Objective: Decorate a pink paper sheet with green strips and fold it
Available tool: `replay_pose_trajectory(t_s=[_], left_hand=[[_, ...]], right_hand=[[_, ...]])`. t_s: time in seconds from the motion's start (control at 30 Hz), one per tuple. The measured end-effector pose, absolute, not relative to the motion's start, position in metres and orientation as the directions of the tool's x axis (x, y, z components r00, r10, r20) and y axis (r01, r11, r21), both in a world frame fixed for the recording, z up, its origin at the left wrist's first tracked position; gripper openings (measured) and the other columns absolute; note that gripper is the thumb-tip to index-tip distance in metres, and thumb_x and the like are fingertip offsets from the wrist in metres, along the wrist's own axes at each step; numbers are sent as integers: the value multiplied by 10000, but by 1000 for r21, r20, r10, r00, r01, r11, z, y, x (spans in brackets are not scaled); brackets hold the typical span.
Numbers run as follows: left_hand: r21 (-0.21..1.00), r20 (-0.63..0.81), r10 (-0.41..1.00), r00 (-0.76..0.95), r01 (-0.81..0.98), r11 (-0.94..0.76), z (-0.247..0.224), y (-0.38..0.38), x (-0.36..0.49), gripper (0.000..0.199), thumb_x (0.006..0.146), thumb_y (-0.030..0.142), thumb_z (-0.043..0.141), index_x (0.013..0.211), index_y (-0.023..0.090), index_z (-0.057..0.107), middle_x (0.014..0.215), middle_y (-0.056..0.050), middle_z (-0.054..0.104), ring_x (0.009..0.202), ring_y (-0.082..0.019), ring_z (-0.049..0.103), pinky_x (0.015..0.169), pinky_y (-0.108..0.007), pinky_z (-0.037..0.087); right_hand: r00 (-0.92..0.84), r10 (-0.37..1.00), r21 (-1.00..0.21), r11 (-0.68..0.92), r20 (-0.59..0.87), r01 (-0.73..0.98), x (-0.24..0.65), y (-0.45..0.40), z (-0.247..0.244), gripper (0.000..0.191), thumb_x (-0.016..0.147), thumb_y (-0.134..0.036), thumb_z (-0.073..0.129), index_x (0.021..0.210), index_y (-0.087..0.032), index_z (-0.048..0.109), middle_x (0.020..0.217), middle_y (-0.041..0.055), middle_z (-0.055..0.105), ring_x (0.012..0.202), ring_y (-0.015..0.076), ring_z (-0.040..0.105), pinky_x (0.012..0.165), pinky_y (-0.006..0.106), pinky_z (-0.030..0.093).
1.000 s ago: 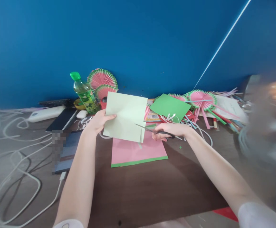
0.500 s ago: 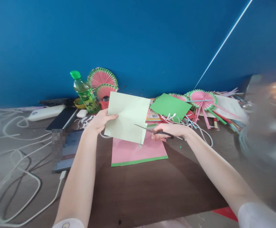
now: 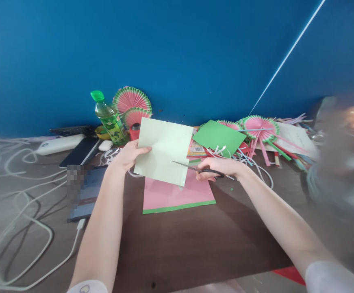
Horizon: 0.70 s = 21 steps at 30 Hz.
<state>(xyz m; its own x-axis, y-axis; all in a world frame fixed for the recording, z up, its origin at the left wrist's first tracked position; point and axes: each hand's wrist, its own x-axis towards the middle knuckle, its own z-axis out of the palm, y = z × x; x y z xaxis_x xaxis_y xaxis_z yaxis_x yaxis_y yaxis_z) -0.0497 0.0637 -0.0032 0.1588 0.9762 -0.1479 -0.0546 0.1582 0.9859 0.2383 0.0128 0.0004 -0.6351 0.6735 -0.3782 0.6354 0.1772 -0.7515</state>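
A pale green sheet of paper [image 3: 164, 150] is held up by its left edge, with the thumb of my left hand [image 3: 128, 156] on its face and the fingers hidden behind. My right hand [image 3: 211, 167] is wrapped round the handles of a pair of dark scissors [image 3: 192, 167]. Their blade points left across the lower right part of the pale sheet, where a narrow strip runs along the right edge. Beneath lies a pink sheet with green borders [image 3: 177, 199] on the table, partly covered by the pale sheet.
A green-capped bottle [image 3: 109, 122] and pink-green paper fans [image 3: 131, 99] stand against the blue wall. A green sheet [image 3: 221, 137] and paper strips lie behind my right hand. On the left are a dark phone [image 3: 81, 152], a tablet [image 3: 90, 191] and white cables [image 3: 51, 240].
Almost nothing differs. The scissors and my right hand have shifted very slightly right, and the narrow strip at the pale sheet's right edge lies flatter.
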Motion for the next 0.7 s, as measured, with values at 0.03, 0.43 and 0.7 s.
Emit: replay_pose_trajectory(t_s=[0.03,0.43,0.7], left_hand=[[986,-149,976,158,-56,160,-3,64,-50,384,461,160,784,825,115,671,803,-97,705,755,-262,664,711,-367,541],[990,-136,975,175,-15,141,-4,64,-50,374,475,206,784,821,120,671,825,-101,702,765,-266,660,715,-384,539],[992,-129,980,150,4,130,-3,63,-51,427,472,230,784,864,108,666,822,-91,706,765,-264,659,720,-389,539]], right_hand=[[-637,673,-747,187,-376,638,238,12,2,428,721,-583,534,689,-158,574,484,-27,471,479,98,427,496,243,309],[-643,658,-710,227,-393,667,240,15,3,458,700,-606,552,730,-154,615,494,-30,469,471,89,423,478,232,296],[-630,666,-690,235,-399,685,242,16,-1,462,713,-605,524,752,-156,627,506,-16,495,501,108,460,508,241,317]])
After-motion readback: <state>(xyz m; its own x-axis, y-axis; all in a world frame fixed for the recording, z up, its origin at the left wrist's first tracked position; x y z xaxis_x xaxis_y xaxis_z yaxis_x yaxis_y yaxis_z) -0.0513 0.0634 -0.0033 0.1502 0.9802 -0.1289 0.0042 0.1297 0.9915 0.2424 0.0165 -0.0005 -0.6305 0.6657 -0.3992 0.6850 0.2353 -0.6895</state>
